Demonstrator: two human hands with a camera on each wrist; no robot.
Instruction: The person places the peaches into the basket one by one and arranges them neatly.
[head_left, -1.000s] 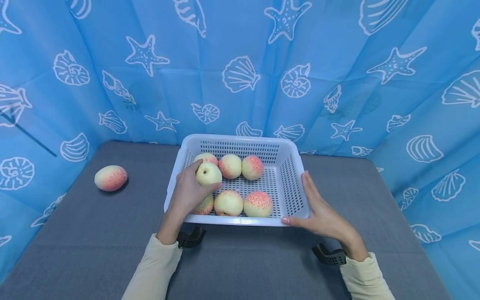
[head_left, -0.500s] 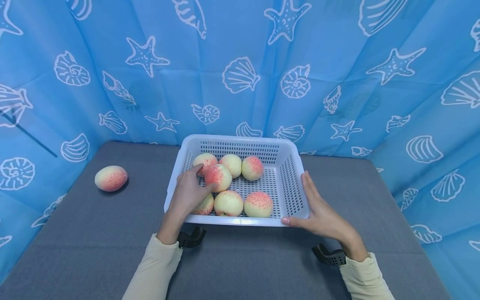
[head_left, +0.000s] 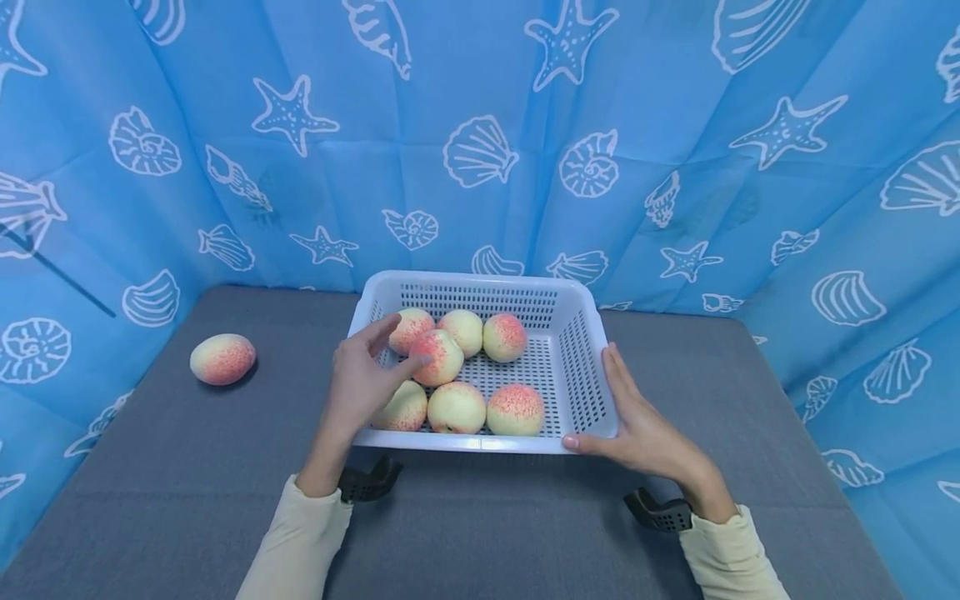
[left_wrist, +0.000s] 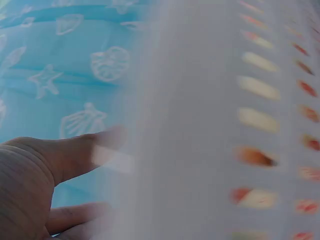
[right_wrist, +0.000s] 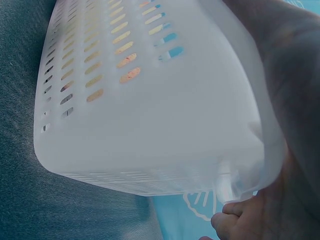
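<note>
A white plastic basket (head_left: 585, 367) with slotted walls holds several yellow-and-red peaches. One peach (head_left: 442, 358) sits toward the left, between the back and front peaches. My left hand (head_left: 365, 367) is over the basket's left side, fingers and thumb spread apart. Its thumb overlaps that peach in the head view; I cannot tell whether it still touches. My right hand (head_left: 645, 429) holds the basket's front right corner, thumb at the front rim and fingers along the right wall. In the right wrist view, the basket's wall (right_wrist: 165, 130) hides part of that hand.
Another peach (head_left: 222, 359) lies on the grey-covered table (head_left: 150, 467), left of the basket. A blue curtain (head_left: 480, 225) with white shell and starfish prints hangs behind the basket and at both sides.
My left hand has turned the peach, set it down among the others and let go, its fingers spreading as it draws back left. My right hand stays at the basket corner.
</note>
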